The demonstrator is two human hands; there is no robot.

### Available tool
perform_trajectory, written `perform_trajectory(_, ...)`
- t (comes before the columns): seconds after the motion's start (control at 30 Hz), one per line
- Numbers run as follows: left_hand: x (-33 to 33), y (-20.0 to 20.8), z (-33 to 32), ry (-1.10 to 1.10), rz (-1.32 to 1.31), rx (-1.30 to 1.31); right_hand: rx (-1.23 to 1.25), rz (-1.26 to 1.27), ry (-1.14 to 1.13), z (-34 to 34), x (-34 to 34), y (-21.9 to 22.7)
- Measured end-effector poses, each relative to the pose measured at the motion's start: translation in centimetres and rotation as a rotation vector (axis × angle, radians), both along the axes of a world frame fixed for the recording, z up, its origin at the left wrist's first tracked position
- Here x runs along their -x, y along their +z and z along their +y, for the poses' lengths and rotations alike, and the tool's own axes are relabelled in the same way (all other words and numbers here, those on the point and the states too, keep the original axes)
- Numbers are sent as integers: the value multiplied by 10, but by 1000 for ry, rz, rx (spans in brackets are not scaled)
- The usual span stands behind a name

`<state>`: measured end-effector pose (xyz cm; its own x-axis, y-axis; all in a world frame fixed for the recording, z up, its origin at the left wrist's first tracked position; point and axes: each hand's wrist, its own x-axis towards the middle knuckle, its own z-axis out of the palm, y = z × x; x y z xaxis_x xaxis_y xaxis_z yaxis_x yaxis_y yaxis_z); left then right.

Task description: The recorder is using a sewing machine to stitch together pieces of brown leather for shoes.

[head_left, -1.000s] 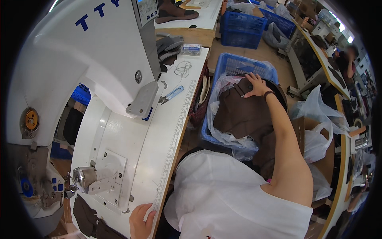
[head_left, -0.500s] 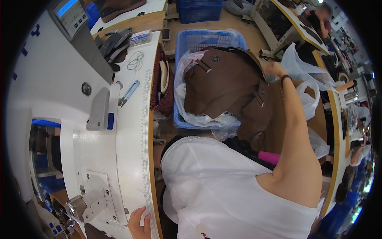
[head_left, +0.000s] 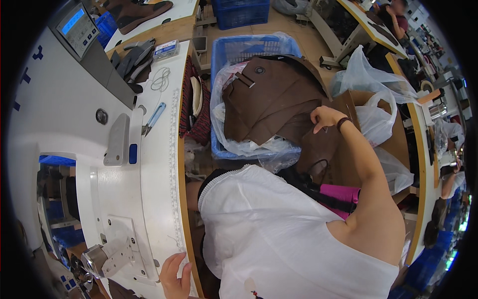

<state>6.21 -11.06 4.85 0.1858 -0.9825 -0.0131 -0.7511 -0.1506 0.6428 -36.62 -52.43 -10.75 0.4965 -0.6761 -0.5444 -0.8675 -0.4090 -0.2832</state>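
Note:
My right hand (head_left: 327,118), with a dark band at its wrist, has its fingers curled at the edge of a brown leather piece (head_left: 311,142) that hangs over the near right side of a blue basket (head_left: 215,99). The fingers seem to pinch this piece, and they partly cover its metal fitting. More brown leather pieces (head_left: 271,99) lie fanned in the basket on clear plastic; the top one bears a round eyelet and a strap with a buckle. My left hand (head_left: 175,279) rests at the white sewing table's (head_left: 162,199) edge, fingers apart, holding nothing.
A sewing machine (head_left: 64,109) stands at left. Thread snips (head_left: 154,118), loose thread (head_left: 160,79) and a small box (head_left: 166,50) lie on the table. To the right are a cardboard box (head_left: 398,144) with plastic bags (head_left: 381,109) and a magenta item (head_left: 341,193). Another person (head_left: 396,20) sits far right.
My right hand has come nearer and slightly left, from the far right edge of the leather pile to the hanging piece. My left hand stays at the table edge. The view has shifted slightly.

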Motion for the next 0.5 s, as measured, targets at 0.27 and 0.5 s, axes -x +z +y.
perform_trajectory(0.27,9,-7,-6,12,96,-36,870,-287,-148,65,36,-97)
perform_trajectory(0.5,3,-26,-6,66,172,21,1128,-423,-739,54,21,-135)
